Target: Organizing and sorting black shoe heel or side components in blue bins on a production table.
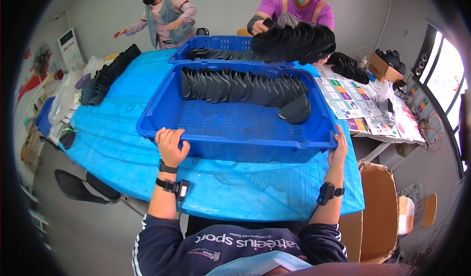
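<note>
Our left hand and right hand hold the crate by its near rim, on the table; dark pieces line its far side, the near part unfilled.

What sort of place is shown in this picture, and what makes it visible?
Probably a small workshop or packing room: similar dark pieces stand in a row in a blue crate, and a masked person across the table holds another bunch.
</note>
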A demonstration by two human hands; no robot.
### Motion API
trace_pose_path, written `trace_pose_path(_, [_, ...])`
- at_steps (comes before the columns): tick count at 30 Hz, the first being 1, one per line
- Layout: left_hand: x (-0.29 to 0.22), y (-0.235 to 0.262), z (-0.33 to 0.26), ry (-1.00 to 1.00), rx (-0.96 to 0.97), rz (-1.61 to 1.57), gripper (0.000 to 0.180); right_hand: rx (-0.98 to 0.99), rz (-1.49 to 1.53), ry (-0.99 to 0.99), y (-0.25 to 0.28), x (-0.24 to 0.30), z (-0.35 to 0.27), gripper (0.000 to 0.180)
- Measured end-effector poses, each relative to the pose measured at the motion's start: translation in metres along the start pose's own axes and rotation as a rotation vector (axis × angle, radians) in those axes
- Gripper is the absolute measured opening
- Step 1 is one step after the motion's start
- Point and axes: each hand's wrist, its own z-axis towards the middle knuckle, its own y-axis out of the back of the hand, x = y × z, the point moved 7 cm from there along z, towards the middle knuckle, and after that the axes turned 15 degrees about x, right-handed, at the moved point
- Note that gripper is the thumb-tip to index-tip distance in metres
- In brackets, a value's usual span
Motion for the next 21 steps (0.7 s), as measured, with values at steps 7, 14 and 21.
trace_pose_path(7, [-0.001, -0.001, -0.001, -0.006, 0.007, 0.003, 0.026, 0.006, 0.001, -0.010, -0.002, 0.000, 0.000, 0.041])
trace_pose_path(14, [0.001, -0.001, -0.001, -0.007, 0.012, 0.008, 0.025, 0.002, -0.090, -0.079, 0.017, -0.011, 0.010, 0.042])
trace_pose_path(21, [-0.001, -0.003, 0.000, -0.005, 0.021, 0.018, 0.027, 0.584, -1.659, -0.384, -0.104, 0.042, -0.043, 0.052])
